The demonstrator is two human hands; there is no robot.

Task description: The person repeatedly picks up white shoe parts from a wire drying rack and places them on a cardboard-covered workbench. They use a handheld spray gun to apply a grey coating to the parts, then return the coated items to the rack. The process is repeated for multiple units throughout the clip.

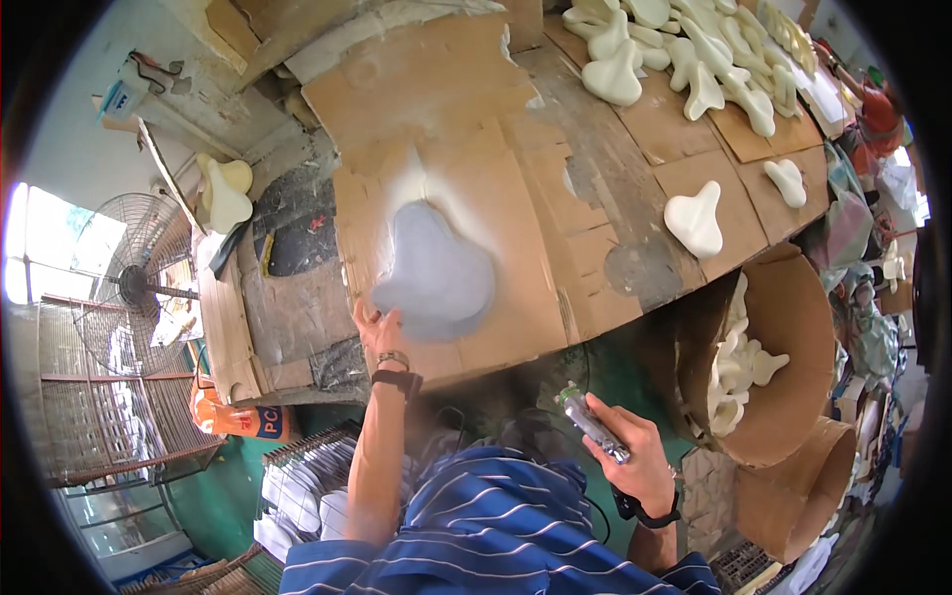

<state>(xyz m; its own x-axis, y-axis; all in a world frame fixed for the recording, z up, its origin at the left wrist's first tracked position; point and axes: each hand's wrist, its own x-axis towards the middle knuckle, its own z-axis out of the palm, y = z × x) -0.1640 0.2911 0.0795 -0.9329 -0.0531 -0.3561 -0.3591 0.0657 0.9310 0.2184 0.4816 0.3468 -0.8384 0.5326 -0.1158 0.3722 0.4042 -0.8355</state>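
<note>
A flat grey bicycle-saddle-shaped piece [436, 268] lies on the cardboard-covered table, its narrow end pointing away from me. My left hand [379, 329] is at its lower left edge, with the fingers bent and apart and the fingertips at or just touching the rim. Whether anything is pinched there is hard to see. Off the table's front edge, my right hand [635, 451] is closed round a silver spray gun [593, 424] with a green part at its tip, which points up and left. Pale overspray marks the cardboard [421, 178] around the grey piece.
Cream foam saddle shapes [694, 50] are heaped at the far right, with a single one [694, 220] nearer. More fill a cardboard barrel [793, 357] beside the table. A wire fan [129, 283] stands left. A rack of white pieces [297, 496] is below. Another person [878, 119] is far right.
</note>
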